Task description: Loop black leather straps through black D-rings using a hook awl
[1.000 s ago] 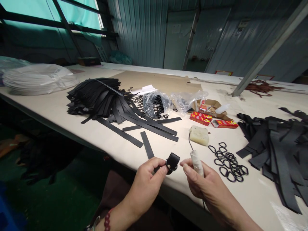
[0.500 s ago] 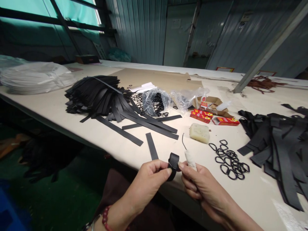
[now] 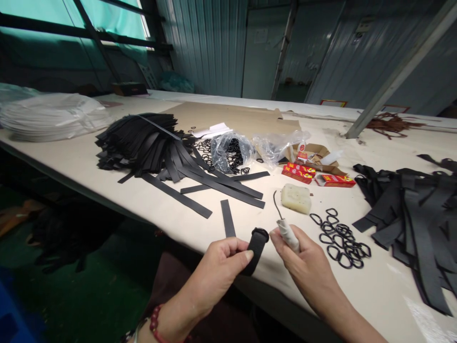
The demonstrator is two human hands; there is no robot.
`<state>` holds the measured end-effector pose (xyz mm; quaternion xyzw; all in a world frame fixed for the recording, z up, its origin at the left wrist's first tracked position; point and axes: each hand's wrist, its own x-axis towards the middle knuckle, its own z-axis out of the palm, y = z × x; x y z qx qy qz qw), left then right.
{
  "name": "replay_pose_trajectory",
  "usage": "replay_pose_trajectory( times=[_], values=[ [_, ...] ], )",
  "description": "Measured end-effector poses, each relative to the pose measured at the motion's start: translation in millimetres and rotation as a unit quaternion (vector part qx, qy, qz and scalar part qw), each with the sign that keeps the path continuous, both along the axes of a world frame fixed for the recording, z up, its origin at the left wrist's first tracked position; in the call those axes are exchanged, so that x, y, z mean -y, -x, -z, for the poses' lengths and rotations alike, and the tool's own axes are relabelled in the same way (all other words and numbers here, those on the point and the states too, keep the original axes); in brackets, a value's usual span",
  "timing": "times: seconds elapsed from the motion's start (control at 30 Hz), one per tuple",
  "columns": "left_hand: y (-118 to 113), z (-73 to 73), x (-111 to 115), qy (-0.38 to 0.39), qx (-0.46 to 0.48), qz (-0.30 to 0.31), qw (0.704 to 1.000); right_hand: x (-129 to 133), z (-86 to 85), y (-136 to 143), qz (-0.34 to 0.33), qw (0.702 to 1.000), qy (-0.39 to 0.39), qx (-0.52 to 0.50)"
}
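My left hand [image 3: 223,262] pinches a black strap [image 3: 257,247] between thumb and fingers. A black D-ring [image 3: 261,232] sits at the strap's upper end, where the strap passes through it. My right hand [image 3: 302,255] is closed around the white wrapped handle of a hooked awl [image 3: 287,234], its thin dark curved tip pointing up and away. Right thumb and fingertips are just right of the ring, apart from it. A flat black strip [image 3: 227,218] lies on the table behind my left hand. Several loose D-rings [image 3: 341,238] lie to the right.
A large bundle of black straps [image 3: 139,143] lies at the left, and a pile of straps [image 3: 410,214] at the right. Beyond my hands are a pale wax-like block [image 3: 296,197], red boxes [image 3: 299,172] and a plastic bag of rings [image 3: 232,152]. A slanted metal post [image 3: 392,76] rises from the table.
The strap loop above the ring has flattened down, and the ring now shows at the strap's top. My right hand has let go of the strap and moved slightly right with the awl.
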<state>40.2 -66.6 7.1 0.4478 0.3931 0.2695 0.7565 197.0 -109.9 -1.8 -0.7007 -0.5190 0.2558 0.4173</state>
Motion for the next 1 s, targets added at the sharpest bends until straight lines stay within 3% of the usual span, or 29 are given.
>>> replay_pose_trajectory(
  times=[0.13,0.23,0.6,0.8,1.0],
  values=[
    [0,-3.7,-4,-0.026,0.002,-0.010,1.000,1,-6.0,3,-0.053,0.984,0.082,-0.151],
    [1,-9.2,-6,-0.041,-0.008,-0.014,0.999,0,-13.7,6,-0.080,0.970,0.085,-0.214],
    [11,-37.4,-2,-0.130,-0.020,-0.032,0.991,-7,-42.1,21,-0.065,0.978,0.005,-0.201],
    [16,-41.0,2,-0.154,-0.021,-0.050,0.987,-3,-48.4,27,-0.076,0.972,0.030,-0.218],
    [15,-38.1,6,-0.221,-0.069,-0.090,0.969,0,-42.4,30,-0.073,0.979,0.015,-0.189]
  ],
)
